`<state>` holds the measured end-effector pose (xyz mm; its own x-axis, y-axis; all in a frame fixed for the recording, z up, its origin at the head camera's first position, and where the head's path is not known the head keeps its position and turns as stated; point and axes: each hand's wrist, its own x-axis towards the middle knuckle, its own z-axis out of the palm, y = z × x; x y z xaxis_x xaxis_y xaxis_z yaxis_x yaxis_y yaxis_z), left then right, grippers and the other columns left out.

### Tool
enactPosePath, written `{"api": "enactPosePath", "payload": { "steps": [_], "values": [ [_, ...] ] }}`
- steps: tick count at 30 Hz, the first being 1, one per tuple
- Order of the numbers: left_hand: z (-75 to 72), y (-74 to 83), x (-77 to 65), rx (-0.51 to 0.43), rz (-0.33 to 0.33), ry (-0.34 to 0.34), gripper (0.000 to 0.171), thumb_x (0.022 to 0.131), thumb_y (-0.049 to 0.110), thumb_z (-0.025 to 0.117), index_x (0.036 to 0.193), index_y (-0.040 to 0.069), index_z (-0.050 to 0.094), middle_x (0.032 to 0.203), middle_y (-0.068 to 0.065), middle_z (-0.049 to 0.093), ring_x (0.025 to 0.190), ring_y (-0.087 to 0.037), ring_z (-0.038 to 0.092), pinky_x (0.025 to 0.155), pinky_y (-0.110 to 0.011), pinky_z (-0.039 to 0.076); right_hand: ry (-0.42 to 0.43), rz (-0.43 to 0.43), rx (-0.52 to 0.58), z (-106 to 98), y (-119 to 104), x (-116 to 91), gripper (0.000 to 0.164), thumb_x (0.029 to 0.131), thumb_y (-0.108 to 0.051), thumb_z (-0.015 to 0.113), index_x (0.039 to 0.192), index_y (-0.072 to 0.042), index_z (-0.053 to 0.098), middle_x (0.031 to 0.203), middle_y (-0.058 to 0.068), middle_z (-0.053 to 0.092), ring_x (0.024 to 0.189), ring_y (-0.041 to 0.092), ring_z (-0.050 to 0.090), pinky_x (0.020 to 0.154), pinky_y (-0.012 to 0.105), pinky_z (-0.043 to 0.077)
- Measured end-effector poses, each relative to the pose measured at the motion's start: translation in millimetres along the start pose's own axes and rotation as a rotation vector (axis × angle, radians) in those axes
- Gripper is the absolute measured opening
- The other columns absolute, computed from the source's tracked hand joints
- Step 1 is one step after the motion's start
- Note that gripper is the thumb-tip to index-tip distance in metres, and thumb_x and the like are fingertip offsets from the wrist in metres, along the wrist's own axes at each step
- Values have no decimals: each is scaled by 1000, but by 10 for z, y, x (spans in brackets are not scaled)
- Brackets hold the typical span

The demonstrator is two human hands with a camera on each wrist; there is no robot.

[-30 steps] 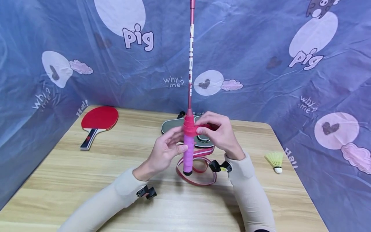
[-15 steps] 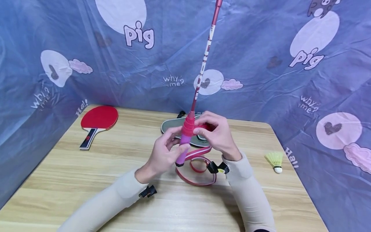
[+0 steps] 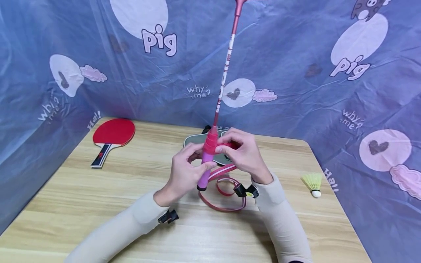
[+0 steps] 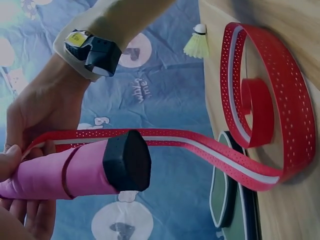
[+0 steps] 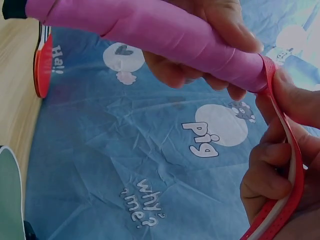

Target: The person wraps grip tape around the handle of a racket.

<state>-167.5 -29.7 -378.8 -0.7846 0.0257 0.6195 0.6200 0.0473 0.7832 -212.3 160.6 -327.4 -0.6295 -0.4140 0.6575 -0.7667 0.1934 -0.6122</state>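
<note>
A badminton racket (image 3: 224, 78) is held up off the table, its shaft leaning slightly right. Its handle has a purple wrap (image 5: 165, 30) with a black end cap (image 4: 131, 161); red perforated grip tape (image 3: 210, 143) is wound round the upper part. My left hand (image 3: 184, 171) holds the purple handle between thumb and fingers. With thumb and fingers, my right hand (image 3: 241, 153) pinches the red tape close to the handle. From there the loose tape (image 4: 295, 100), with a white stripe on its inner side, hangs down and lies curled on the table. The racket's head is out of view.
A red table tennis paddle (image 3: 113, 132) lies at the back left of the wooden table (image 3: 148, 233). Behind my hands is a grey-green case (image 3: 194, 140). A yellow shuttlecock (image 3: 313, 183) rests at the right. Printed blue cloth (image 3: 289, 54) surrounds the table.
The racket, upright a second ago, has tilted so its shaft leans right, most strongly half a second ago. Both hands have shifted slightly left with it, keeping their hold.
</note>
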Motion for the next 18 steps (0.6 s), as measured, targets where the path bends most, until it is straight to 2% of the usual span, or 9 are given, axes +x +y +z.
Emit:
{"api": "enactPosePath", "payload": {
  "steps": [8,14,18],
  "values": [
    [-3,39,9,-148,-136,-24,55,77,-9,81,129,-7,64,101,-26,68,89,-7,68,88,-28,62,-73,89,-29,-41,-36,3,18,79,-3,84,96,-5,79,80,4,66,66,10,48,53,20,39],
    [-8,63,25,-183,-222,-45,52,79,-6,81,128,-6,61,107,-28,70,95,-5,69,88,-27,62,-137,65,-43,-122,-53,-4,23,79,-1,83,102,-4,77,83,5,66,66,10,49,52,19,40],
    [-2,63,23,-224,-241,-61,48,81,-10,77,126,-10,60,112,-32,68,97,-4,68,87,-24,61,-152,58,-59,-135,-44,-16,23,80,-3,83,103,-5,77,84,5,67,67,10,50,54,19,42]
  ]
}}
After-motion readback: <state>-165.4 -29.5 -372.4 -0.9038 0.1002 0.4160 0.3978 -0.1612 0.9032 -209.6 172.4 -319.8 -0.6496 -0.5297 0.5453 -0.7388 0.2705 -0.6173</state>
